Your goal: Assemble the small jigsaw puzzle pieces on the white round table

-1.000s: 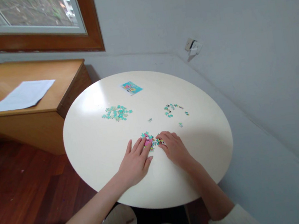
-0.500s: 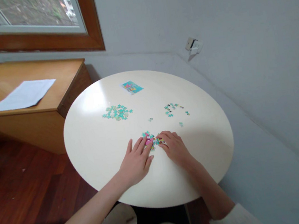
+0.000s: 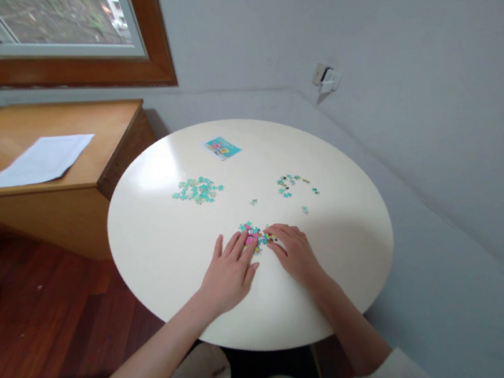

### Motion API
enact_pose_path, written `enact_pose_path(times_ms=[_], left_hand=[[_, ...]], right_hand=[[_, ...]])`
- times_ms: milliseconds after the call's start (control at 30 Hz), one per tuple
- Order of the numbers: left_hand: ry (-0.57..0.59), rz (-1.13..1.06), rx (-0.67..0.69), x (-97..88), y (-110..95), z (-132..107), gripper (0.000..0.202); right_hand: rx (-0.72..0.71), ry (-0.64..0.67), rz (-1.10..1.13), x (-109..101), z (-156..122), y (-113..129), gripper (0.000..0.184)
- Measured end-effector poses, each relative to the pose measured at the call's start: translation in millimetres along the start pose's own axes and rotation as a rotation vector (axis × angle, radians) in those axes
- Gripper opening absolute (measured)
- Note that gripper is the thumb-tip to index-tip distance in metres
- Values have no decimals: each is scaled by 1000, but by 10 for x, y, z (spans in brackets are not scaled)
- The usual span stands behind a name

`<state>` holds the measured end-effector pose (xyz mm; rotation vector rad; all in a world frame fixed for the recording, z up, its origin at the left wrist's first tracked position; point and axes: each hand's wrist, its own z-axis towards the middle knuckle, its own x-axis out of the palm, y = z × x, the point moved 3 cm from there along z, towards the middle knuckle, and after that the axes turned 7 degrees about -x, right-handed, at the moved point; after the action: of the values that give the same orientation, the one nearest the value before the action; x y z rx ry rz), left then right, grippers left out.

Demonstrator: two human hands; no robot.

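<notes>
A partly joined jigsaw puzzle (image 3: 250,233), pink and teal, lies flat near the middle of the white oval table (image 3: 272,325). My left hand (image 3: 230,272) rests on its left side with fingers stretched out and spread. At the right, my right hand (image 3: 295,250) curls its thumb and fingers round a small colourful group of jigsaw pieces (image 3: 269,237), which lies against the pink part. The fingers partly cover these pieces, so whether they are locked together I cannot tell.
Loose teal pieces (image 3: 198,190) are heaped at the left. More pieces (image 3: 290,183) lie scattered at the right, with single pieces (image 3: 254,202) between. A picture card (image 3: 222,147) lies at the back. A wooden desk (image 3: 118,117) stands left; the wall (image 3: 436,123) is close on the right.
My right hand has shifted very slightly, its thumb and fingers a little farther apart at the right-hand pieces. My left hand stays where it was.
</notes>
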<state>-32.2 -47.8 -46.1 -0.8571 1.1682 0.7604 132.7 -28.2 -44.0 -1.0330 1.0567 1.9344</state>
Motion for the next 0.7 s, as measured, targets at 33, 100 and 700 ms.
enact_pose_path(times_ms=[33,100,700], left_hand=[[1,-1,0,-4,-2,0,49],[0,-3,1,-11,-5,0,49],[-9,7,16,-11,-5,-4,49]], right_hand=[[0,-21,11,4,-14,1,23],[-4,-59,30,3,-33,4,23],[64,-190,-3,-9,-81,-56,18]])
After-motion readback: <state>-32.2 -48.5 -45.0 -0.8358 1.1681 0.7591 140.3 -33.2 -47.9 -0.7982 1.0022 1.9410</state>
